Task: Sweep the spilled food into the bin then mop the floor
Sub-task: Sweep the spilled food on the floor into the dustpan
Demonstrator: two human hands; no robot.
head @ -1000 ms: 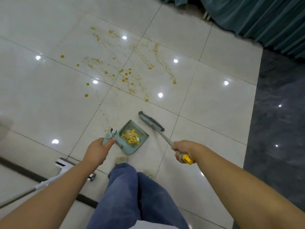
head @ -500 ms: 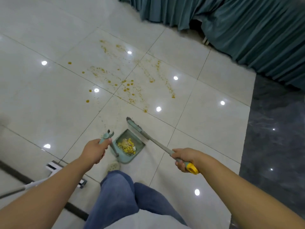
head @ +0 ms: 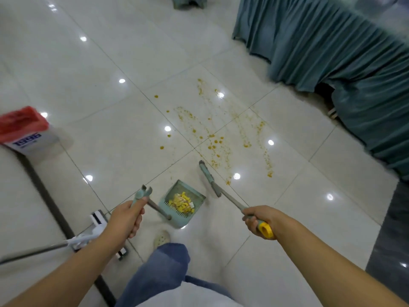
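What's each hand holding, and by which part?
Left hand grips the dustpan by the upper end of its handle. Right hand grips the broom near the yellow top end of its handle.

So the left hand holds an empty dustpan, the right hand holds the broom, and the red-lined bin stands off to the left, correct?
Not empty: the head view shows yellow food pieces lying in the dustpan. Otherwise right: the left hand grips its handle, the right hand grips the broom, and the red-lined bin stands at left.
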